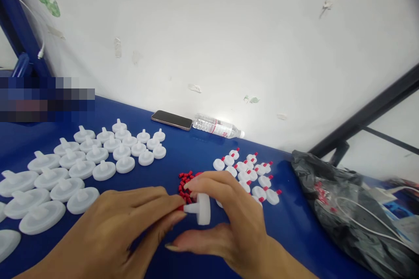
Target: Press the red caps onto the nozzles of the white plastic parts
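Left hand [108, 226] pinches red cap [181, 208] at nozzle [191, 208] tip. White disc [204, 209] between hands, over tabletop [190, 152]; nozzle axis sideways, tip toward left hand. Right hand [240, 213] nearer disc, half-open around it, thumb clear; finger contact unclear.

Left hand [108, 229] pinching; right hand [237, 218] cupped open, contact unclear.

Caps [182, 176] lie between left discs [97, 153] and right discs [244, 176].
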### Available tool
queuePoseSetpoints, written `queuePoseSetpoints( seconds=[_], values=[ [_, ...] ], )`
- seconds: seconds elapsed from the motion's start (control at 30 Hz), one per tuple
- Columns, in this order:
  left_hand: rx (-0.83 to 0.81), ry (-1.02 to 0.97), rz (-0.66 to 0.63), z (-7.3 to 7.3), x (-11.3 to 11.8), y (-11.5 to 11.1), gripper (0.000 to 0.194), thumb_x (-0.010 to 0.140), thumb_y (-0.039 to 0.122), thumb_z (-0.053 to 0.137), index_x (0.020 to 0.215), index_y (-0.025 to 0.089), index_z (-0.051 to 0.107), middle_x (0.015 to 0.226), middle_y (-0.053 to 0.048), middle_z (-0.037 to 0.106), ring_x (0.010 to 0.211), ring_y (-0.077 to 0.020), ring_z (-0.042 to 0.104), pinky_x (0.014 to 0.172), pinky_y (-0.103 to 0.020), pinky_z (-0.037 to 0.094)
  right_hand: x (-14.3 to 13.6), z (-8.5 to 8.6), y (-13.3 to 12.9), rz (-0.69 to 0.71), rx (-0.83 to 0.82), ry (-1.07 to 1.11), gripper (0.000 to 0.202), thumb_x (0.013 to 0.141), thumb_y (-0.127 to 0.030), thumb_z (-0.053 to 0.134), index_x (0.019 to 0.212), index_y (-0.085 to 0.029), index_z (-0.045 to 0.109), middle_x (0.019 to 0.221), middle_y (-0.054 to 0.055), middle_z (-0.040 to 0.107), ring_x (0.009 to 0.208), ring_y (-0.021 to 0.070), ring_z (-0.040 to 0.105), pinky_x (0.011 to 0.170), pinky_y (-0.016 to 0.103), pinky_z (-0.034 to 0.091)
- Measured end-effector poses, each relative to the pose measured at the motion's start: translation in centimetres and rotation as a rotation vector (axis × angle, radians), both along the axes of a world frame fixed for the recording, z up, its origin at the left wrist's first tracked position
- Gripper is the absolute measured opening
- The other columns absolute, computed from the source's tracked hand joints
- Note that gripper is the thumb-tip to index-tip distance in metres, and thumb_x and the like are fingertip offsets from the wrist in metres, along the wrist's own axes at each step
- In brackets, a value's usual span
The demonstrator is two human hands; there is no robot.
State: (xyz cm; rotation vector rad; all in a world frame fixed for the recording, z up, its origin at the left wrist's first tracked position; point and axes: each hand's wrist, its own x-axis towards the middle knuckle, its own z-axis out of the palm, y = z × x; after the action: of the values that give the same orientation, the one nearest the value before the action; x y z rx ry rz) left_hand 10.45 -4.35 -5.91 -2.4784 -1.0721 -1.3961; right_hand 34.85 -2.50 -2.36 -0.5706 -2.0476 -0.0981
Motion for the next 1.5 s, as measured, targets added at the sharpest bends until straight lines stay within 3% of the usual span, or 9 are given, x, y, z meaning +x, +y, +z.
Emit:
queuePoseSetpoints(
  seconds=[0.13,0.27,0.5,0.57,0.63,0.8,1.0,1.17,1.5],
  values=[
    [-0.052,-0.050,-0.001,1.3,0.6,1.2,0.031,0.134,0.044,0.048,0.121,0.034,0.075,0.095,0.010,0.088,0.075,-0.0083,0.085,0.071,-0.012,0.061,0.1,-0.3,0.6,0.059,-0.210,0.050,0.030,0.123,-0.038,0.086,0.149,-0.026,0.078,0.127,0.008,0.094,0.112,0.0190,0.095,0.102,0.024,0.078],
    [0.000,-0.034,0.023,1.8,0.6,1.7,0.032,0.136,0.050,0.045,0.120,0.035,0.068,0.094,0.015,0.086,0.072,-0.0042,0.084,0.074,-0.008,0.060,0.1,-0.8,0.6,0.083,-0.286,0.093,0.041,0.117,-0.022,0.092,0.155,-0.029,0.080,0.136,0.004,0.098,0.117,0.0202,0.097,0.109,0.025,0.077],
    [0.086,0.081,-0.062,1.7,0.4,1.8,0.033,0.136,0.024,0.032,0.110,0.032,0.051,0.074,0.013,0.064,0.051,-0.0086,0.065,0.050,-0.024,0.045,0.4,-1.7,0.7,0.090,-0.204,0.037,0.040,0.123,-0.037,0.087,0.161,-0.027,0.078,0.133,0.007,0.098,0.114,0.0233,0.099,0.109,0.026,0.077],
    [0.102,0.107,-0.067,1.3,0.1,1.6,0.034,0.130,0.012,0.033,0.109,0.032,0.050,0.074,0.011,0.061,0.050,-0.0110,0.061,0.051,-0.028,0.043,0.3,-1.8,0.5,0.075,-0.153,0.029,0.037,0.126,-0.039,0.080,0.161,-0.025,0.077,0.132,0.009,0.098,0.115,0.0239,0.099,0.111,0.026,0.077],
    [0.110,0.120,-0.056,0.7,-0.2,1.3,0.034,0.124,0.005,0.037,0.114,0.031,0.056,0.080,0.009,0.068,0.057,-0.0113,0.068,0.059,-0.028,0.049,0.2,-1.7,0.2,0.063,-0.103,0.023,0.033,0.128,-0.038,0.076,0.157,-0.021,0.077,0.129,0.011,0.098,0.113,0.0220,0.098,0.110,0.022,0.075],
    [0.104,0.052,-0.036,-0.6,-0.4,0.6,0.040,0.114,0.001,0.046,0.133,0.029,0.068,0.108,0.006,0.088,0.089,-0.0067,0.086,0.081,-0.022,0.057,-0.2,-1.4,-0.2,0.088,-0.040,-0.007,0.027,0.129,-0.029,0.073,0.152,-0.015,0.077,0.119,0.011,0.097,0.105,0.0198,0.098,0.112,0.019,0.074],
    [0.058,0.008,-0.082,-0.2,0.3,0.6,0.034,0.117,0.004,0.043,0.121,0.031,0.064,0.093,0.008,0.081,0.073,-0.0080,0.078,0.069,-0.024,0.054,0.1,-1.2,-0.2,0.059,0.001,-0.059,0.033,0.127,-0.023,0.077,0.159,-0.015,0.074,0.123,0.010,0.099,0.110,0.0201,0.099,0.118,0.021,0.072],
    [0.090,0.004,-0.127,0.4,0.3,0.9,0.040,0.108,-0.006,0.047,0.119,0.029,0.064,0.084,0.008,0.073,0.060,-0.0100,0.066,0.061,-0.026,0.051,0.3,-1.5,-0.4,0.058,-0.012,-0.057,0.030,0.130,-0.033,0.072,0.152,-0.014,0.077,0.126,0.010,0.099,0.115,0.0184,0.098,0.121,0.016,0.066],
    [0.115,0.035,-0.121,-0.9,0.0,1.4,0.040,0.107,-0.006,0.049,0.119,0.027,0.068,0.084,0.006,0.077,0.061,-0.0100,0.072,0.060,-0.024,0.055,-0.1,-2.9,-0.1,0.110,-0.133,0.036,0.039,0.120,-0.037,0.089,0.152,-0.017,0.080,0.125,0.010,0.099,0.105,0.0194,0.099,0.108,0.016,0.072]
  ],
)
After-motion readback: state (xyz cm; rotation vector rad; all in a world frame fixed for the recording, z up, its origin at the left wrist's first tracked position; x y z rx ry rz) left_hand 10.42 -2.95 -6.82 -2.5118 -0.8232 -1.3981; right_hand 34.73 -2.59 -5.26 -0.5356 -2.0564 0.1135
